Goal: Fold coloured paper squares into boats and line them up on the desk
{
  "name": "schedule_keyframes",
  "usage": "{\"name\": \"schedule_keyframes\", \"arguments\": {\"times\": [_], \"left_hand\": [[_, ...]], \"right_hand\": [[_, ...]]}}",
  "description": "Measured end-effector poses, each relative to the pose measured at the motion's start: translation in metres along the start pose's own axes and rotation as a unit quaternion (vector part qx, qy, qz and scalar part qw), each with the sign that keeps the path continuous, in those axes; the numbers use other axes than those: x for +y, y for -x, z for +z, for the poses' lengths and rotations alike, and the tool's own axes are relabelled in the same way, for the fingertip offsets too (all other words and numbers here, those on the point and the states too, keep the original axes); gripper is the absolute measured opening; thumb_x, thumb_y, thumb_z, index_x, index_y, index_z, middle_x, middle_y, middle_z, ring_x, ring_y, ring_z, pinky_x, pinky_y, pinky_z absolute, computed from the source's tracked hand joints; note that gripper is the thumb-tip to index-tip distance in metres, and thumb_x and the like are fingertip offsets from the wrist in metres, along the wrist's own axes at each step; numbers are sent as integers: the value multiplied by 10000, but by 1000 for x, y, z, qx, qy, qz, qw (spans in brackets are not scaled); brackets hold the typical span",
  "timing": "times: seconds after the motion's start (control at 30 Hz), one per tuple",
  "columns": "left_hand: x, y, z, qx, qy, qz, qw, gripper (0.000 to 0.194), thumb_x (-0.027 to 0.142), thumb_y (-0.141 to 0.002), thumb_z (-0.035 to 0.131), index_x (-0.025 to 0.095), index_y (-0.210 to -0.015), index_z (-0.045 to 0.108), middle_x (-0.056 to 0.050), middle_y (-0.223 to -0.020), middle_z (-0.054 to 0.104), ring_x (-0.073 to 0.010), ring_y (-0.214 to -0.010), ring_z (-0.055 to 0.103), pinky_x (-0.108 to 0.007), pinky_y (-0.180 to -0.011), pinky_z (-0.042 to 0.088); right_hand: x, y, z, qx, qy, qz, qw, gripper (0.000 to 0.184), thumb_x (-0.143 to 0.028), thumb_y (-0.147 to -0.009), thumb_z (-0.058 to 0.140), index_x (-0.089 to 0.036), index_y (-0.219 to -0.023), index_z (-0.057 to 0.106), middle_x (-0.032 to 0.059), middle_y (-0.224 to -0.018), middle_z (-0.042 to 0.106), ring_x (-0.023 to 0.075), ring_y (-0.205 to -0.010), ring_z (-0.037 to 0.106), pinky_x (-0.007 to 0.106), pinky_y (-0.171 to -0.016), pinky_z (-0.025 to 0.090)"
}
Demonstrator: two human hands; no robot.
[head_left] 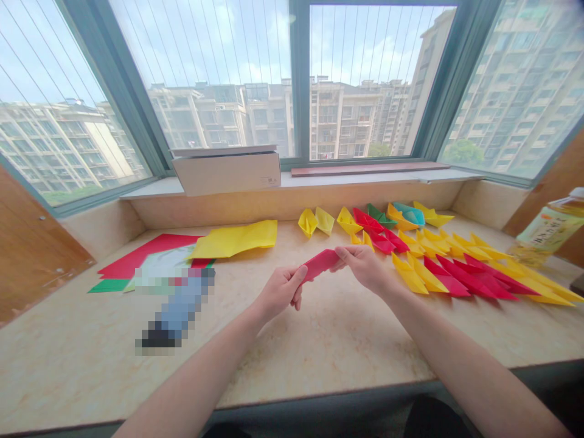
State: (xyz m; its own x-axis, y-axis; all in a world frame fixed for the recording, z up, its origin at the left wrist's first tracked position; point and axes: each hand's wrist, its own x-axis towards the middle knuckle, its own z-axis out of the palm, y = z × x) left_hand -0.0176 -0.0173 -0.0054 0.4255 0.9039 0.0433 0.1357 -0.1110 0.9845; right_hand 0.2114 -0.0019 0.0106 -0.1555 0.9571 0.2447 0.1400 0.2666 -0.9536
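Paper: A folded red paper (319, 264) was held in the air between both hands, above the middle of the counter.
Left hand: The left hand (279, 293) held the paper's left end in a narrow pinch between thumb and fingers.
Right hand: The right hand (360, 267) held the right end just as narrowly, its fingers curled over the top.
Nearby: Rows of red and yellow origami boats (460, 277) lay just beyond the right hand, and a flat yellow paper sheet (235, 238) lay to the left, overlapping a red paper sheet (146, 255).
Surroundings: All of this lay on a marble-patterned counter (319, 353), with a cardboard box (227, 173) on the windowsill and a plastic drink bottle (547, 230) at the right edge.
Blurred: A pixelated object (176, 310) lay left of the left hand; what it was could not be told.
Risks: Pulling the hands apart too hard could probably have torn the thin paper or loosened its creases. A careless swing of the right elbow or hand could have knocked the nearby boats out of line.
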Motion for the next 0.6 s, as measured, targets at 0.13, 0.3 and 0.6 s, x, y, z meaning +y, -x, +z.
{"name": "schedule_keyframes", "arguments": {"times": [0.13,0.3,0.6], "left_hand": [[-1,0,-1,8,-11,11,1000,528,616,-936,465,130,-816,630,64,-419,476,-105,-355,513,-203,-418,394],[0,-1,-3,34,-31,31,998,500,603,-935,472,154,-751,592,61,-401,478,-104,-348,491,-207,-419,377],[5,7,2,36,-141,86,986,415,464,-952,479,144,-733,628,-25,-612,650,-119,-483,602,-208,-477,407]], "right_hand": [[0,2,0,19,72,-10,997,647,-731,-860,533,-141,-792,788,97,-668,748,221,-646,684,332,-658,518],[4,1,0,10,40,-13,999,625,-699,-891,526,-127,-881,778,104,-706,752,231,-695,708,337,-693,523],[6,1,-1,-44,43,-18,998,393,-518,-855,685,-147,-940,782,92,-900,775,240,-850,698,351,-789,509]]}}
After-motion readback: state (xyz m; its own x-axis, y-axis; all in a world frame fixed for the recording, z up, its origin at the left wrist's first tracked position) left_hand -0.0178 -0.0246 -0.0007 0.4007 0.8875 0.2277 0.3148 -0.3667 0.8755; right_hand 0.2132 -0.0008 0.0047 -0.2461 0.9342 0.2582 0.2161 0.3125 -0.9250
